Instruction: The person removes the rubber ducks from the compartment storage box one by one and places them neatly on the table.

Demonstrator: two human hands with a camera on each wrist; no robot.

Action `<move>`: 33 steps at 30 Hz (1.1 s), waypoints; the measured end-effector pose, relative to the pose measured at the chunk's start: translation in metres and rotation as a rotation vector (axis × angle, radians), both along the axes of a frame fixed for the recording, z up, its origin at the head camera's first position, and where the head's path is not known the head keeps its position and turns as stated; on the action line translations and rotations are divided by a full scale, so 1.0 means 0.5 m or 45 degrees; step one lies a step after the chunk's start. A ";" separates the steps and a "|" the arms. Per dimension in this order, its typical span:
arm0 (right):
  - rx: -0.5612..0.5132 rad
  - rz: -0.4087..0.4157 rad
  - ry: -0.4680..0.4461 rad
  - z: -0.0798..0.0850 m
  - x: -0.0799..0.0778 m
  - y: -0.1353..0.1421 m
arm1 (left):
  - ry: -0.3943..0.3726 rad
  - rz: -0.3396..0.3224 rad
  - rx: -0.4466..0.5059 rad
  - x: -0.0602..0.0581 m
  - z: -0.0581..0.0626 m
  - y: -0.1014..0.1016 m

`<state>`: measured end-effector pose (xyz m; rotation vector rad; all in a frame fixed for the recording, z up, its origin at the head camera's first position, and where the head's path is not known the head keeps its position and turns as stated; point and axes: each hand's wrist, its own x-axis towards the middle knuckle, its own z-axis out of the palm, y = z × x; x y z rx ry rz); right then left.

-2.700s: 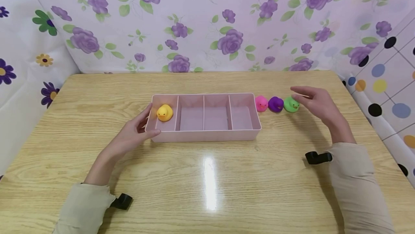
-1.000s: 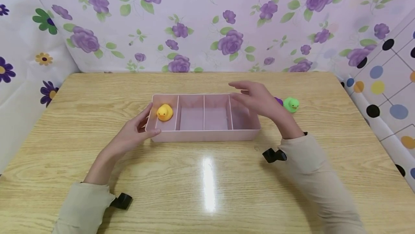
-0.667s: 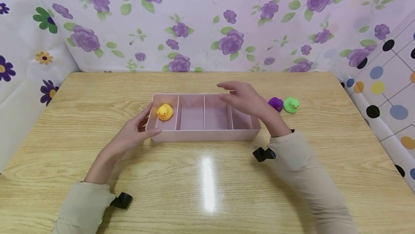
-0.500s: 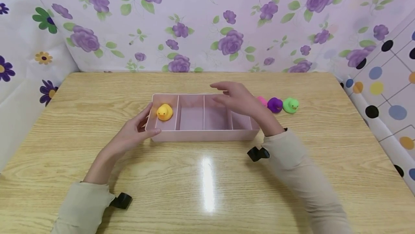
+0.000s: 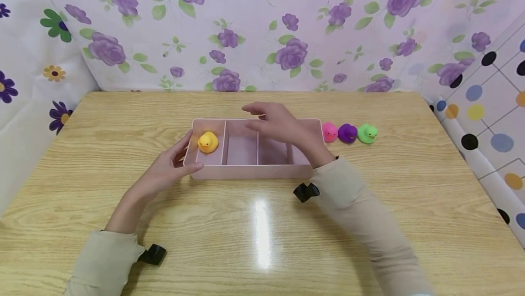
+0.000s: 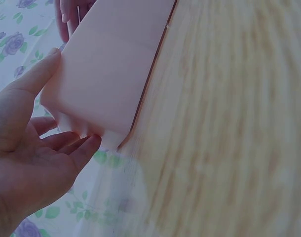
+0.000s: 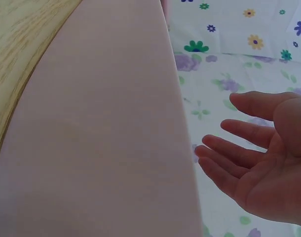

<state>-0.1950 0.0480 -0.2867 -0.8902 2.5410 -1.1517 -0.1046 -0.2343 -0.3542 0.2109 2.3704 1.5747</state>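
Note:
A long pale pink box (image 5: 246, 172) with several compartments stands on the wooden table. My left hand (image 5: 170, 164) holds its left end, thumb at the front corner and fingers along the end wall; the left wrist view shows these fingers (image 6: 86, 148) bent against it. A yellow rubber duck (image 5: 208, 142) sits in the leftmost compartment. Over the box's middle hovers my right hand (image 5: 275, 123), fingers apart and nothing in them, as the right wrist view also shows. It partly hides the compartments on the right.
To the right of the box, a pink duck (image 5: 330, 132), a purple duck (image 5: 347, 133) and a green duck (image 5: 367, 133) stand in a row on the table (image 5: 229, 232). A floral sheet (image 5: 254, 36) rises behind the table's far edge.
My right hand has moved left, from beside the green duck to above the box's middle, bringing the pink duck back into full view. The left hand and the box have stayed put.

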 end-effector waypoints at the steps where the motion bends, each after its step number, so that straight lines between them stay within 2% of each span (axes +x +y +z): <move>1: -0.001 0.003 -0.007 0.001 0.000 -0.006 | 0.000 -0.001 0.000 0.000 0.000 0.000; 6: 0.015 0.009 -0.033 0.007 0.000 -0.036 | 0.003 -0.009 0.007 -0.001 -0.001 0.000; 18: 0.081 0.030 -0.002 0.002 -0.007 -0.099 | 0.003 -0.020 0.025 -0.004 -0.003 0.002; 27: 0.175 0.102 0.004 -0.004 -0.005 -0.146 | -0.012 -0.010 0.017 0.001 0.006 -0.001; 33: 0.137 0.129 -0.021 -0.011 -0.002 -0.162 | -0.009 -0.026 0.017 0.001 0.005 0.000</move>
